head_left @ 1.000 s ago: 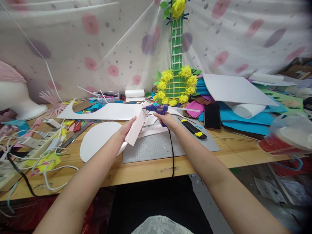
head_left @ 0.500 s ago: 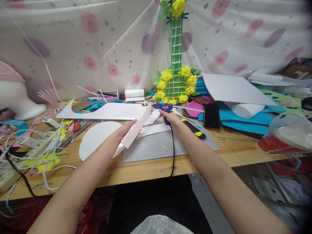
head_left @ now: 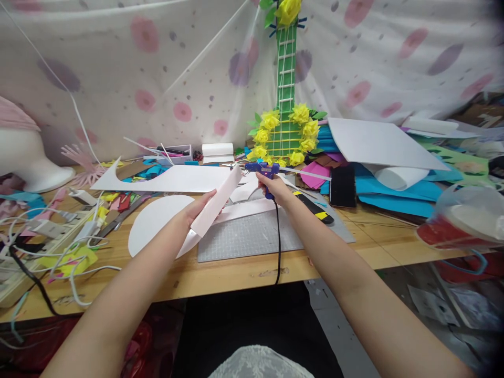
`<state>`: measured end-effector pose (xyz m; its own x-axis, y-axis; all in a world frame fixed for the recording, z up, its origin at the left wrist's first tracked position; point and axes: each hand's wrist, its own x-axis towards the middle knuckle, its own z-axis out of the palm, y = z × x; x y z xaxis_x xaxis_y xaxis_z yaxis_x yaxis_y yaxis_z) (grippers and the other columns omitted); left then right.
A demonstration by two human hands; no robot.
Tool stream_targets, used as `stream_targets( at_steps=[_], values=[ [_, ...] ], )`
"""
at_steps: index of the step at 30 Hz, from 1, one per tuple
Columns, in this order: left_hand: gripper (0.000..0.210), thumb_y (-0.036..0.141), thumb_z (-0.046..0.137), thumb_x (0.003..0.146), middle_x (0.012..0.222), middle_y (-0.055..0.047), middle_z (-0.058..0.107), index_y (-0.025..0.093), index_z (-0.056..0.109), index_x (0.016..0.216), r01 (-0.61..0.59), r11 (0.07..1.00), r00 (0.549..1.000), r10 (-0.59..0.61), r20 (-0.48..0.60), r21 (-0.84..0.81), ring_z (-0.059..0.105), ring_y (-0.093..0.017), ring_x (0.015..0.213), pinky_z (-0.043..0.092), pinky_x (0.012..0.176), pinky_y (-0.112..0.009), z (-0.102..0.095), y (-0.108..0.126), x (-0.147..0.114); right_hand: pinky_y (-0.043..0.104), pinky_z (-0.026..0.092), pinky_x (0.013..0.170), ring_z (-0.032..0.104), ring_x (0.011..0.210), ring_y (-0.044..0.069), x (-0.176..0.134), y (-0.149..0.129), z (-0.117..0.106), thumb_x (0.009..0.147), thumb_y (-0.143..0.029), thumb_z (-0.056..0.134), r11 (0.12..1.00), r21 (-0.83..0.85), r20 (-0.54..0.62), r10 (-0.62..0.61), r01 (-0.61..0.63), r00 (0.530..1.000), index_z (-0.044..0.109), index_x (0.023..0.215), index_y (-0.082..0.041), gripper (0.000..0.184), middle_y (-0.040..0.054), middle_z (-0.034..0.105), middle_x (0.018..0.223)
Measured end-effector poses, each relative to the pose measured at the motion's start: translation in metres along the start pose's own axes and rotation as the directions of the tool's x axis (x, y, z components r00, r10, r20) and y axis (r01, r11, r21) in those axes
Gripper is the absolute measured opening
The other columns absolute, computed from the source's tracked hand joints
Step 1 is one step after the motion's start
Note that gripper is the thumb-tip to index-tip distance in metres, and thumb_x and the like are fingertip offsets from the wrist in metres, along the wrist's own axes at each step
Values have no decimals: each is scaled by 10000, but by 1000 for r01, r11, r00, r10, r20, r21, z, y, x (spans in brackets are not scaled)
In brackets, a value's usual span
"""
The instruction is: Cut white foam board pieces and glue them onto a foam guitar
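- In the head view, your left hand [head_left: 201, 206] grasped a pale pink strip [head_left: 218, 203] left of centre; its fingers were curled around the edge, and the strip slanted from lower left to upper right.
- Your right hand [head_left: 279, 190], at the centre, was wrapped around the handle of a blue hot glue gun [head_left: 263, 169]; whether a finger squeezed the trigger, I could not tell.
- The nozzle pointed left, close to the strip's upper end; contact could not be made out. If the gun was hot, a slip leftward could have burned your left fingers.
- The black cord [head_left: 277, 241] hung over the grey cutting mat [head_left: 244, 240] and past the table edge at lower centre; a snag there might have jerked the nozzle off line.
- Stray glue could have dripped onto the white paper pieces [head_left: 247, 210] beneath.
- The black-and-yellow utility knife [head_left: 314, 208], right of centre, lay near your right forearm; an exposed blade, which I couldn't confirm, could have cut you.
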<state>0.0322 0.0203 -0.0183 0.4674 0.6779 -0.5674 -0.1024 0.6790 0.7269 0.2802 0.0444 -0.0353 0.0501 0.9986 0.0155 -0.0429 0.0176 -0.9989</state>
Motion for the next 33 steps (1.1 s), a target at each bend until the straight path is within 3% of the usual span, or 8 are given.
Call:
stream_targets(
  at_steps=[9, 21, 33],
  values=[
    [449, 436, 396, 864, 595, -69, 648, 78, 607, 1034, -17, 1000, 998, 17, -61, 7, 567, -135, 453, 462, 436, -223, 1, -1, 1, 192, 334, 359, 395, 403, 54, 2, 7, -1, 612, -529, 696, 998, -47, -43, 47, -49, 998, 486, 571, -175, 414, -23, 482, 505],
    [463, 406, 347, 901, 676, -91, 663, 44, 578, 1075, -37, 999, 999, 37, -10, -13, 605, -134, 540, 508, 520, -235, 1, 2, -7, 190, 334, 373, 385, 418, 55, 0, 14, -4, 615, -526, 694, 994, -66, -27, 82, -83, 996, 473, 588, -178, 413, -32, 458, 504],
    [456, 427, 365, 877, 625, -82, 647, 65, 619, 989, -25, 1000, 1000, 25, -7, -15, 602, -146, 492, 502, 447, -234, 2, 4, -1, 211, 336, 385, 360, 414, 58, -20, 14, -3, 638, -526, 679, 984, -142, 109, 120, -104, 987, 432, 553, -197, 421, -40, 414, 490]
  ],
)
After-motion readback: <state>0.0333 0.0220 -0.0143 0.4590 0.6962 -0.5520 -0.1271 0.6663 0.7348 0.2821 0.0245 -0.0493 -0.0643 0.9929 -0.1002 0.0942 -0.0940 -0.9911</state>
